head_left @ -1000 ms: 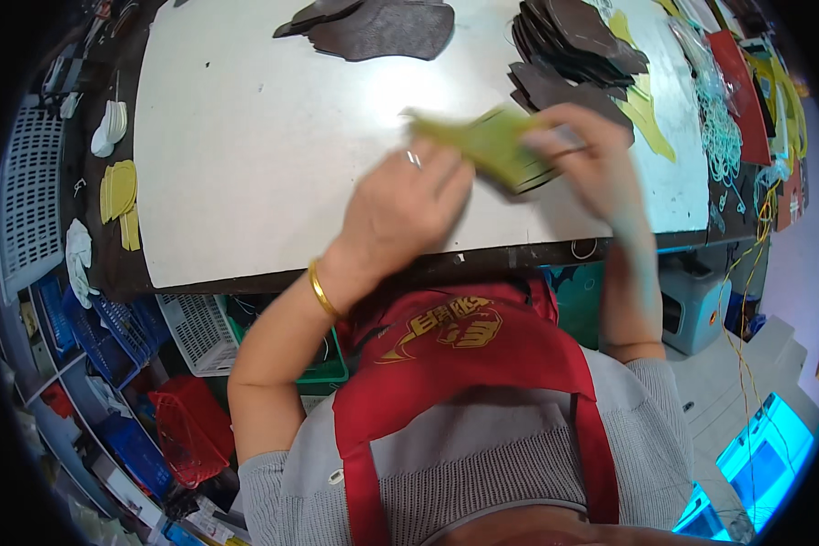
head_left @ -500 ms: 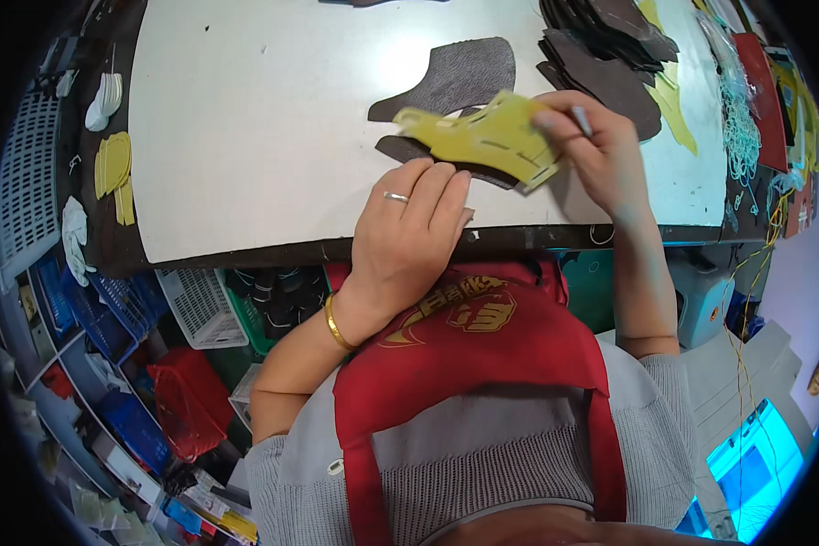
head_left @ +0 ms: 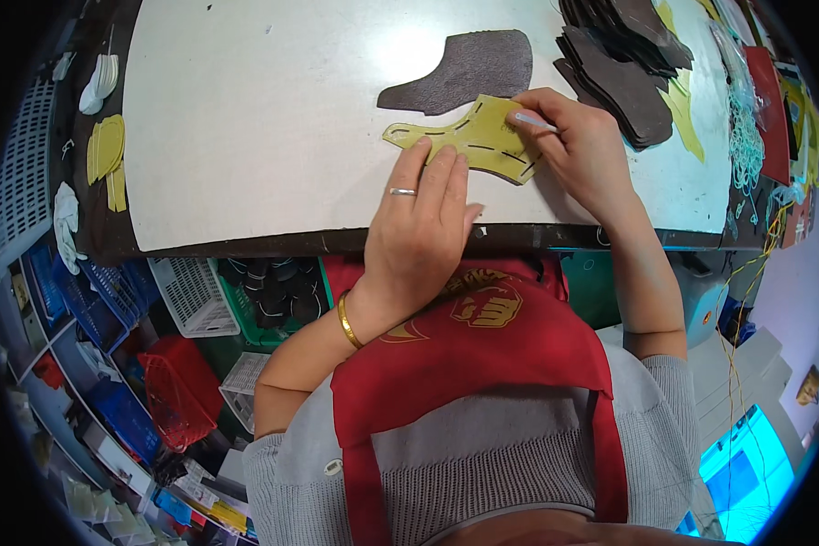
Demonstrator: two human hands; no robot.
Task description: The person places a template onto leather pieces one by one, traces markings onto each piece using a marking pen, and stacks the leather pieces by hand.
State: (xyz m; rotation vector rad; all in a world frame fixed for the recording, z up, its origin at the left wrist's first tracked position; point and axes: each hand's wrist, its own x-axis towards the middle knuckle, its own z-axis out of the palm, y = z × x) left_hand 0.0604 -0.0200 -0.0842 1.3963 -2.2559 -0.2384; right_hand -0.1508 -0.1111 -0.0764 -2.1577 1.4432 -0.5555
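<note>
The yellow template [head_left: 493,127] has settled flat, steadied by the left hand [head_left: 419,218] (unclenched). The right hand [head_left: 587,153] grips a pen [head_left: 535,122].

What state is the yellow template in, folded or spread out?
Spread out: the yellow template lies flat, its narrow and broad ends both showing, the left hand touching it.
</note>
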